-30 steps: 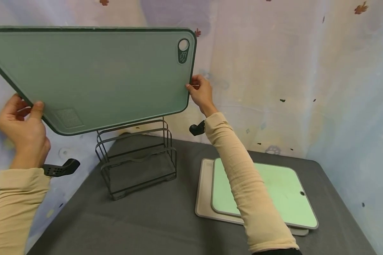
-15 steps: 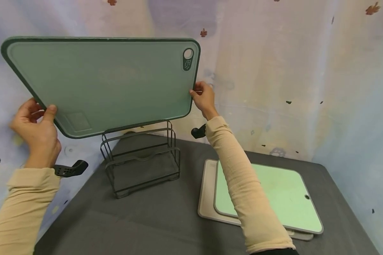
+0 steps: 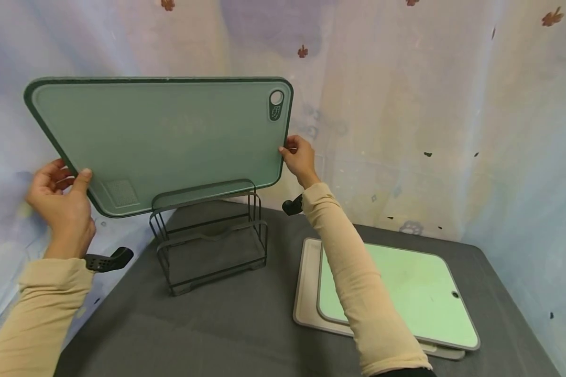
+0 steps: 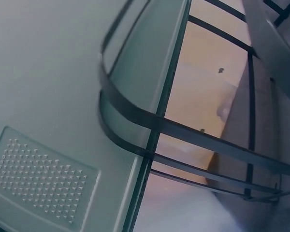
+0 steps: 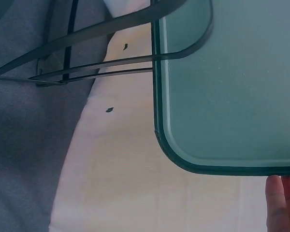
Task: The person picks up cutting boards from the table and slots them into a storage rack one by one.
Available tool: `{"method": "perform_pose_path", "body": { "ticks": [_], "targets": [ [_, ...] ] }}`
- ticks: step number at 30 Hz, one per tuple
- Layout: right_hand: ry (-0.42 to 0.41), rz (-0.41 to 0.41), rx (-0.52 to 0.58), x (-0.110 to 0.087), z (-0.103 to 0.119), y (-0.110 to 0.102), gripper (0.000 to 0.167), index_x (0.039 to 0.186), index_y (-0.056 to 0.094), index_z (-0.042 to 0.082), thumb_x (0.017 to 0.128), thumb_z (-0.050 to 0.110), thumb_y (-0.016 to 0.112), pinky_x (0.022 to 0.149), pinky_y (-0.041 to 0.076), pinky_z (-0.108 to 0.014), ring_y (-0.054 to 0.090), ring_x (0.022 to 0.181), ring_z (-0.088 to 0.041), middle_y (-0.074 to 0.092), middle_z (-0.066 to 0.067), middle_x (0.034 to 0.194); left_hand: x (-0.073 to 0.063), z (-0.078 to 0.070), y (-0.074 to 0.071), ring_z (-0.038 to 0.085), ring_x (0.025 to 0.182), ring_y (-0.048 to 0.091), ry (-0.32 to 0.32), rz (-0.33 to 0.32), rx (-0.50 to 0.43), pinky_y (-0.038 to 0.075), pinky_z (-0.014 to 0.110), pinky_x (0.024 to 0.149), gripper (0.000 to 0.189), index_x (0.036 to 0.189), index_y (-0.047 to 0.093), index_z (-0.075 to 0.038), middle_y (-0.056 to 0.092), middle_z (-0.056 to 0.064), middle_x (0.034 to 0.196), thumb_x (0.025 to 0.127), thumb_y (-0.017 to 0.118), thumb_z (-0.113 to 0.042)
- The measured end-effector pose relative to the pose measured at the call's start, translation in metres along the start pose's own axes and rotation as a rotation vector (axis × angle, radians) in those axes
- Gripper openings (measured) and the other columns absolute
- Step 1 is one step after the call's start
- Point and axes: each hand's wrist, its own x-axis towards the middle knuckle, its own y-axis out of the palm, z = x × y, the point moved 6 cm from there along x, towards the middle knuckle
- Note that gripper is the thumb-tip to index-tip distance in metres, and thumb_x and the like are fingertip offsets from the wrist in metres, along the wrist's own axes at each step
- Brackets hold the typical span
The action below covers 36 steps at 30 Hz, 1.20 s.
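A large green cutting board (image 3: 170, 131) with a dark green rim is held up on its long side by both hands. My left hand (image 3: 63, 201) pinches its left edge, thumb on the near face. On the right edge, the thumb and fingers of my right hand (image 3: 299, 159) grip the rim. The board's lower edge hangs at the black wire rack (image 3: 212, 238), behind its rear loops, which cross in front of the board. In the left wrist view the rack bars (image 4: 203, 135) overlap the board beside its studded grating patch (image 4: 41, 179). Right-hand fingertips (image 5: 276, 193) show at the rim.
To the right on the dark grey table cover (image 3: 207, 330) lie a light green board (image 3: 420, 293) and, under it, a beige board (image 3: 306, 293). My right forearm crosses above them. A patterned cloth backdrop (image 3: 382, 104) hangs behind the table.
Both hands have lowered the cutting board toward the rack. Its lower edge now overlaps the rear loops, which stand in front of it. The boards on the table stay in place.
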Motion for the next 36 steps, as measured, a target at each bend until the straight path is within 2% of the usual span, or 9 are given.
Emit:
{"method": "perform_pose_path", "body": {
  "ticks": [5, 14, 23, 28, 36],
  "targets": [
    [0.004, 0.016, 0.003, -0.005, -0.008, 0.004, 0.021, 0.113, 0.062, -0.002, 0.094, 0.006, 0.064, 0.080, 0.053, -0.034, 0.063, 0.098, -0.028, 0.063, -0.017, 0.109, -0.003, 0.007, -0.007, 0.015, 0.080, 0.052, -0.009, -0.004, 0.015, 0.044, 0.018, 0.069, 0.033, 0.099, 0.070, 0.001, 0.058, 0.010, 0.089, 0.072, 0.075, 0.019],
    [0.058, 0.018, 0.021, -0.007, -0.026, 0.007, 0.020, 0.112, 0.063, -0.002, 0.093, 0.004, 0.064, 0.079, 0.053, -0.035, 0.064, 0.097, -0.028, 0.064, -0.017, 0.107, -0.010, 0.022, -0.014, 0.015, 0.081, 0.052, -0.004, -0.004, 0.005, 0.044, 0.019, 0.073, 0.033, 0.097, 0.070, 0.001, 0.055, 0.009, 0.089, 0.072, 0.072, 0.022],
    [0.057, 0.046, 0.002, -0.010, -0.034, 0.011, 0.019, 0.110, 0.063, -0.004, 0.093, 0.003, 0.064, 0.079, 0.052, -0.036, 0.064, 0.096, -0.030, 0.064, -0.018, 0.105, -0.016, 0.031, -0.024, 0.015, 0.080, 0.053, -0.006, -0.007, 0.045, 0.043, 0.020, 0.074, 0.031, 0.097, 0.070, 0.000, 0.058, 0.009, 0.088, 0.074, 0.073, 0.020],
    [0.071, 0.043, -0.008, -0.012, -0.042, 0.012, 0.020, 0.110, 0.063, -0.004, 0.092, 0.003, 0.065, 0.078, 0.052, -0.036, 0.064, 0.095, -0.030, 0.065, -0.019, 0.104, -0.019, 0.037, -0.029, 0.014, 0.081, 0.052, -0.026, -0.004, 0.064, 0.043, 0.019, 0.075, 0.031, 0.099, 0.070, -0.001, 0.058, 0.008, 0.090, 0.075, 0.074, 0.017],
    [0.106, 0.046, -0.009, -0.021, -0.056, 0.022, 0.020, 0.110, 0.064, -0.004, 0.092, 0.003, 0.066, 0.079, 0.052, -0.036, 0.064, 0.096, -0.030, 0.065, -0.018, 0.103, -0.023, 0.046, -0.040, 0.014, 0.082, 0.051, -0.022, -0.007, 0.095, 0.042, 0.020, 0.077, 0.030, 0.101, 0.070, -0.001, 0.055, 0.007, 0.091, 0.076, 0.073, 0.016]
  ]
}}
